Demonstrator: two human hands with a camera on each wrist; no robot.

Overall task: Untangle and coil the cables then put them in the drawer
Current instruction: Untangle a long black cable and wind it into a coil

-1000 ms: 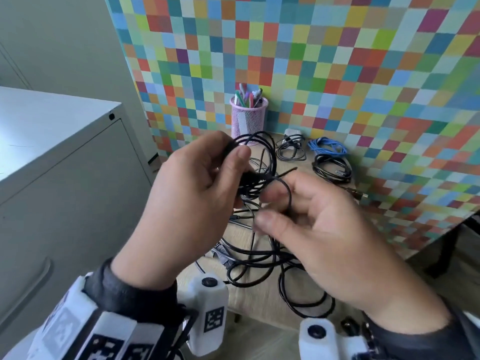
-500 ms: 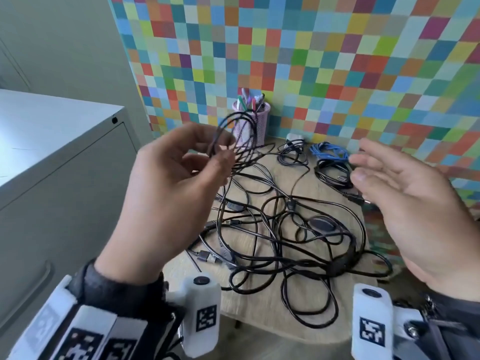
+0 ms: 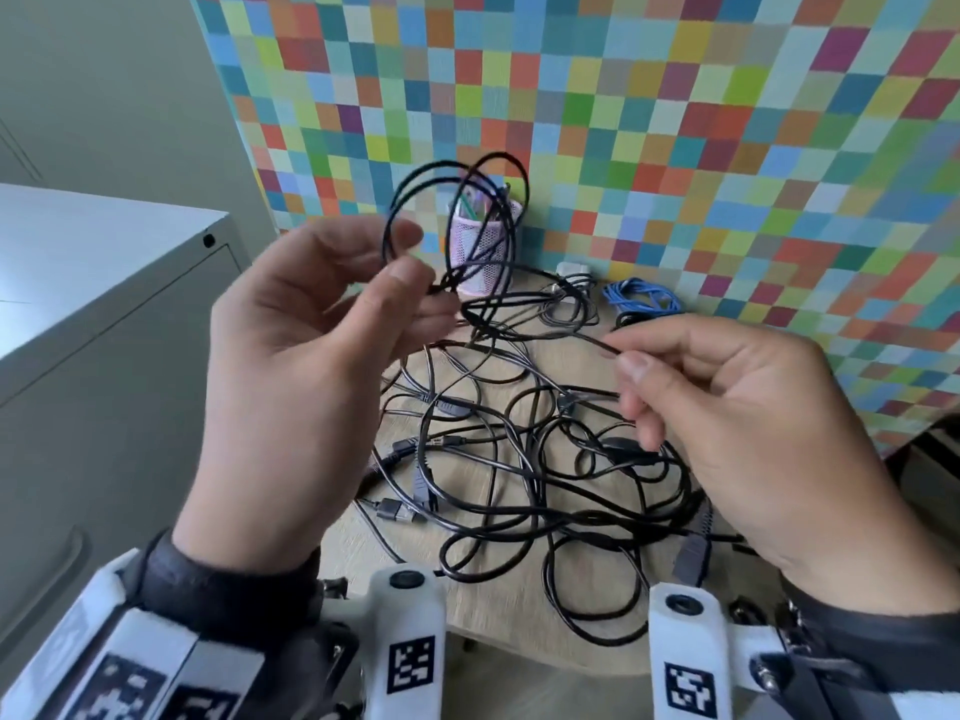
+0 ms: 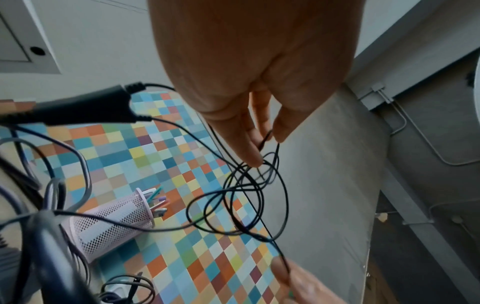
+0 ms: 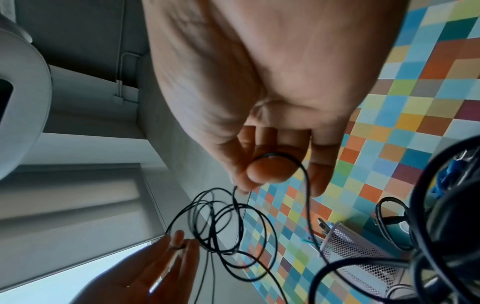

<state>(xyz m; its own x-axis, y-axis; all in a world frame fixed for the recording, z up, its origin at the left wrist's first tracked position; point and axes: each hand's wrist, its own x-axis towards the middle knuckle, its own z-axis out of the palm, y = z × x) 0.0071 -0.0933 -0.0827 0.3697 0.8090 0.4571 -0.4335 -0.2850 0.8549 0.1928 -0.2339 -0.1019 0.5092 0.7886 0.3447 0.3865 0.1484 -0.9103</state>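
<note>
Pinching again: my right hand point(image 3: 737, 423), spread free half second ago, now nips thin black cable point(image 3: 550, 332) right of coil point(image 3: 457, 220) gripped in left hand point(image 3: 311, 356) above far-left table point(image 3: 498, 610); next loop can follow.

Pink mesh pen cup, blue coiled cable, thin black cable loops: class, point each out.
Pink mesh pen cup point(image 3: 480, 252), head view, mesh wall.
Blue coiled cable point(image 3: 641, 298), head view, coil middle.
Thin black cable loops point(image 3: 525, 187), head view, right arc.

Pen holder: a pink wire-mesh cup point(image 3: 485, 241) holding coloured pens is standing upright at the back of the round, light wooden surface point(image 3: 498, 605).
Backdrop: a multicoloured checkered wall panel point(image 3: 675, 122) is rising behind it.
Cabinet: a grey metal cabinet point(image 3: 104, 330) is standing to the left.
</note>
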